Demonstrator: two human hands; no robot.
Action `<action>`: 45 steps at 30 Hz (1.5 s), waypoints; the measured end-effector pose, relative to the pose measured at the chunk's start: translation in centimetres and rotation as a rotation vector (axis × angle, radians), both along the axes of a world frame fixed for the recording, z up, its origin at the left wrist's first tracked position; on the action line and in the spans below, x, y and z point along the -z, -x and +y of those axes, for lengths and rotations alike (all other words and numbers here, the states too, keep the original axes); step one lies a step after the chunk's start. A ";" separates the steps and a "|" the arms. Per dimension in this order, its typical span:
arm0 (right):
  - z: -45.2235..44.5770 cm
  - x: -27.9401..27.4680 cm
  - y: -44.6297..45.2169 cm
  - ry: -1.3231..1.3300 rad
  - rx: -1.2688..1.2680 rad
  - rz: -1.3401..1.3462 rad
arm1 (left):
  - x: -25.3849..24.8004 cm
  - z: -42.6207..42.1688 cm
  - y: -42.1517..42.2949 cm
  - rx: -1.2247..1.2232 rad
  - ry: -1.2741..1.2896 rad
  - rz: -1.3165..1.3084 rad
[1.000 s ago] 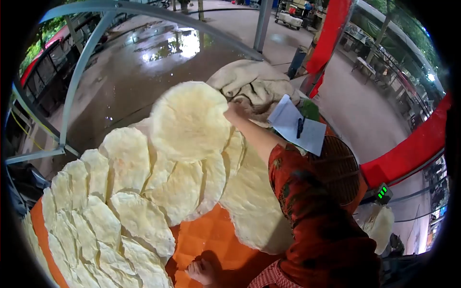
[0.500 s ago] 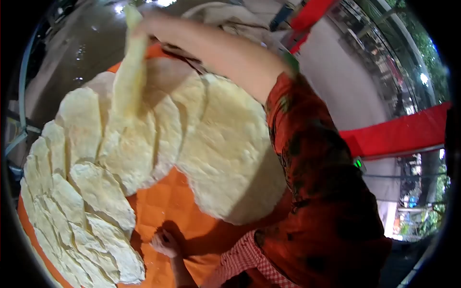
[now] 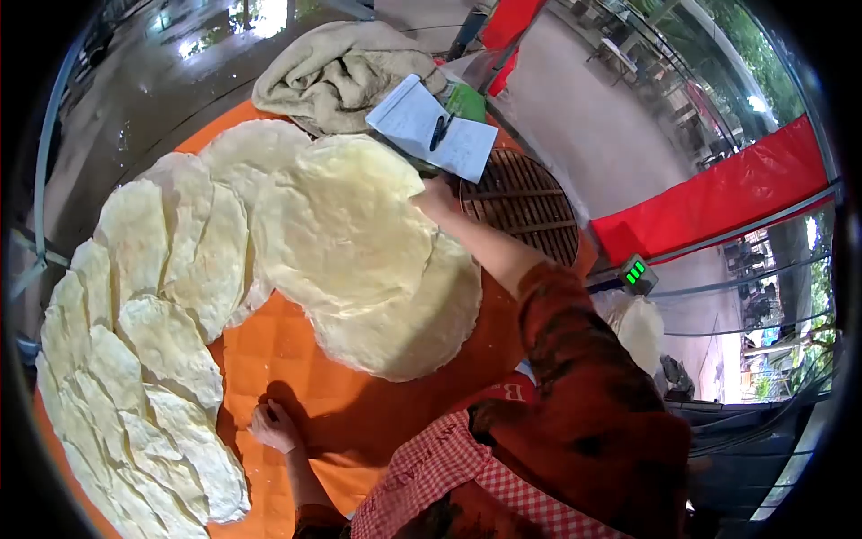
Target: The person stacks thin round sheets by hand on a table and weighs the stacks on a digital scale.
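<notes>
Many thin, pale round sheets (image 3: 144,235) overlap in an arc over the orange cloth (image 3: 296,359). My right hand (image 3: 437,199) pinches the right edge of a large round sheet (image 3: 346,225), which lies over another sheet (image 3: 404,337). Near the inner side of the arc, my left hand (image 3: 274,426) rests on the orange cloth with its fingers curled. What those fingers hold, if anything, is too small to make out.
Behind the sheets are a crumpled beige cloth (image 3: 346,76), an open notebook (image 3: 431,130) with a black pen (image 3: 439,132) and a round slatted rack (image 3: 521,205). A device with green lights (image 3: 637,273) stands at right.
My right hand has swung the held sheet over to the far left, then back right, where it now lies spread out. My left hand has stayed on the cloth.
</notes>
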State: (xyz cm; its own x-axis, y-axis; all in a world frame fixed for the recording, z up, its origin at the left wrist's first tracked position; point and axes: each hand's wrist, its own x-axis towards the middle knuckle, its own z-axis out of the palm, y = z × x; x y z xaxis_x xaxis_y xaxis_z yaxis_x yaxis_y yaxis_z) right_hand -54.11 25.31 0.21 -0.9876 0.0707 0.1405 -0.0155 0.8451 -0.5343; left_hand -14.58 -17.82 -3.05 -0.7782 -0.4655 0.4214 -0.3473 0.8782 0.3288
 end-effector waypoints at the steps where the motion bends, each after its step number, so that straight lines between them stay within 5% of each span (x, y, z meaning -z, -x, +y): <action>1: -0.3 -0.2 0.7 0.032 0.054 -0.089 | 0.1 -0.5 0.4 0.005 0.002 -0.017; 9: -0.5 -0.2 8.6 0.285 -0.043 -0.455 | -0.7 0.4 0.2 -0.017 0.017 -0.066; 12: -6.7 -13.2 4.9 0.380 -0.370 -0.362 | -0.2 0.0 -0.1 -0.003 -0.045 -0.095; 16: -9.4 -26.3 -2.4 0.957 -0.370 -0.560 | -0.5 0.1 -0.1 0.012 0.017 -0.064; 18: -6.2 -30.2 -9.3 1.023 -0.331 -0.545 | -0.9 0.2 -0.1 0.022 -0.010 -0.042; 19: -5.0 -29.6 -11.3 0.974 -0.207 -0.547 | -1.0 0.4 0.0 0.019 -0.025 -0.025; 21: 0.0 -23.4 -14.6 1.080 -0.374 -0.434 | -1.1 0.3 0.0 0.032 -0.067 -0.025; 23: 1.9 -17.3 -17.6 1.075 -0.114 -0.474 | -1.0 0.1 0.0 0.041 -0.057 0.012; 24: 5.2 -11.5 -18.2 0.825 -0.243 -0.372 | -0.7 0.1 0.0 0.050 -0.024 0.047; 25: 8.8 -2.4 -18.4 0.914 -0.443 -0.111 | -0.5 0.0 0.1 0.061 0.010 0.083; 27: 7.8 -0.3 -19.7 0.013 0.073 -0.339 | -0.6 0.2 0.2 0.034 0.014 0.048; 28: 7.5 0.7 -20.1 0.097 0.165 -0.294 | -0.8 0.3 0.2 0.019 0.017 0.030; 33: 7.5 0.1 -19.9 0.703 0.303 -0.360 | -1.4 0.5 0.1 0.010 0.011 -0.030; 37: 7.6 -4.4 -19.5 0.708 0.128 -0.768 | -1.9 0.7 0.1 0.013 0.005 -0.005; 41: 6.8 -5.9 -18.2 0.293 0.100 -0.782 | -1.7 0.4 -0.2 0.002 -0.018 -0.025; 44: 6.9 -2.9 -17.2 0.348 0.071 -0.637 | -2.2 0.7 -0.4 -0.011 -0.039 -0.046; 45: 6.7 -3.7 -17.8 0.640 0.065 -0.672 | -2.2 0.8 -0.5 0.008 -0.035 -0.013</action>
State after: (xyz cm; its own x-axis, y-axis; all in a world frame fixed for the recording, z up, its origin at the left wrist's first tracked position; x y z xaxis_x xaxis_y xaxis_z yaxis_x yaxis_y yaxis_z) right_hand -36.32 31.99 3.93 -0.8390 -0.0050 -0.5441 0.5028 0.3749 -0.7789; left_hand -14.08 -17.06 -0.81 -0.7871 -0.4741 0.3946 -0.3452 0.8687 0.3552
